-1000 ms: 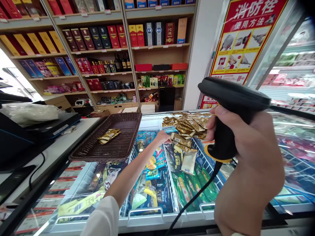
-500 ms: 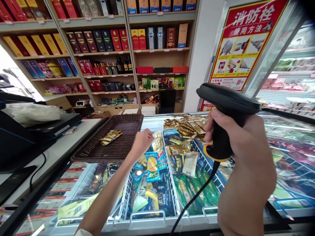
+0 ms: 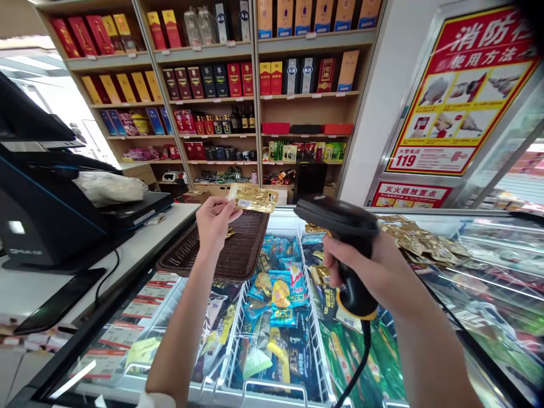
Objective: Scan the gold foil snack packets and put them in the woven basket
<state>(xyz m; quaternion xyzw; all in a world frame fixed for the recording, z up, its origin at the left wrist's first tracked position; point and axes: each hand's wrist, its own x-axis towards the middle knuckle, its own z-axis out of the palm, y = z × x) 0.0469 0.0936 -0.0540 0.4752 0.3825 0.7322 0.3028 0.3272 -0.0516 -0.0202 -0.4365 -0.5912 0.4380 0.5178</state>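
Open air separates the left hand (image 3: 215,221) and right hand (image 3: 378,269) above the freezer (image 3: 272,391). The wicker tray (image 3: 238,255) obstructs the lower left. A pile of gold packets (image 3: 425,241) occupies the glass at right.

Gold packet (image 3: 254,198) glossy foil, white paper label. Scanner (image 3: 346,249) matt black plastic, yellow ring at the grip base. Tray (image 3: 232,249) dark brown woven, probably plastic wicker. Freezer lid (image 3: 480,283) shiny glass. Shelves (image 3: 297,96) smooth light wood.

Head-worn camera — looking forward and down, close over the freezer (image 3: 276,391).
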